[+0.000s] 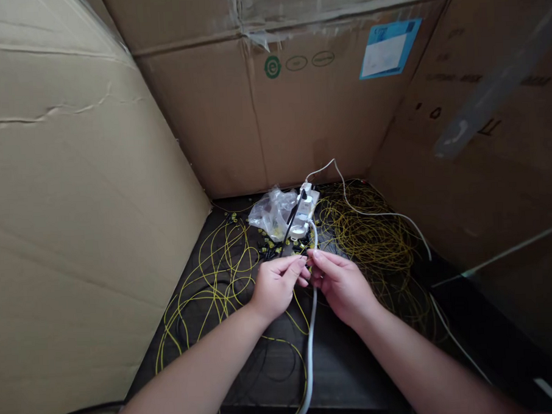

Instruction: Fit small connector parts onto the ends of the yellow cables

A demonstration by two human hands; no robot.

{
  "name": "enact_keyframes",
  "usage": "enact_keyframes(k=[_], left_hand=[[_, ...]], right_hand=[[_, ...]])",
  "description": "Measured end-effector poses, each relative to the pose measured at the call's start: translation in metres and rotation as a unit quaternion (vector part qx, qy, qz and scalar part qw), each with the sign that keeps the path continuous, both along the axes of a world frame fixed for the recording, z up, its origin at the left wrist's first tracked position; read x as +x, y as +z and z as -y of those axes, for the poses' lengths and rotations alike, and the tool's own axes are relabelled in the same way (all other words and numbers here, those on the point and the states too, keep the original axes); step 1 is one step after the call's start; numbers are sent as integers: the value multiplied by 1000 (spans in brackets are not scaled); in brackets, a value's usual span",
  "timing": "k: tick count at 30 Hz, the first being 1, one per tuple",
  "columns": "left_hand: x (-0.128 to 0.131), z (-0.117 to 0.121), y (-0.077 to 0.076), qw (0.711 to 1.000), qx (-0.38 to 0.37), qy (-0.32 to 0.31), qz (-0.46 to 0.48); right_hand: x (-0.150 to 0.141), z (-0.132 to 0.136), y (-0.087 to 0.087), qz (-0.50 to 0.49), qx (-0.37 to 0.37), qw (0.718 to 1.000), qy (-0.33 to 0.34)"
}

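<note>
My left hand (276,284) and my right hand (341,283) meet at the middle of a dark table (342,369), fingertips pinched together. Between the fingertips sits a small connector on a thin yellow cable (224,276); the piece itself is too small to name. A thick white cord (309,346) runs under my hands up to a white power strip (305,209) just beyond them. Loose yellow cables lie in tangles left and right of my hands.
A crumpled clear plastic bag (271,212) lies beside the power strip, with several small yellow-and-black connectors (271,245) scattered in front of it. Tall cardboard walls (74,197) close in the table on the left, back and right. A thin white wire (377,213) trails right.
</note>
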State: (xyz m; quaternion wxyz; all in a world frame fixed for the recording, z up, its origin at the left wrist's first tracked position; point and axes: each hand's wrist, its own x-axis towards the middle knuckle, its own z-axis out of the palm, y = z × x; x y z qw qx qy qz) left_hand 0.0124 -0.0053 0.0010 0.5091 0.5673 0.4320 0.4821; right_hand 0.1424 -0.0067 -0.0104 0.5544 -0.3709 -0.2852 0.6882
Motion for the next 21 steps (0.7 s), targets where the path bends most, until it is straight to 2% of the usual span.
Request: enact_keyframes(k=[6,12,15,21], left_hand=[[2,1,-2,999,-34,-28,-20],[2,2,0,997,-50,-24,-51],[2,3,-1,996,-56,-24,-65],[1,4,-2,991,-13,-32,-127]], right_hand=[[-1,1,-1,-40,0,997,73],[3,1,-2,-23,-10,997,68],[4,1,-2,16,6,998,62],[4,2,-1,96,31,994,43]])
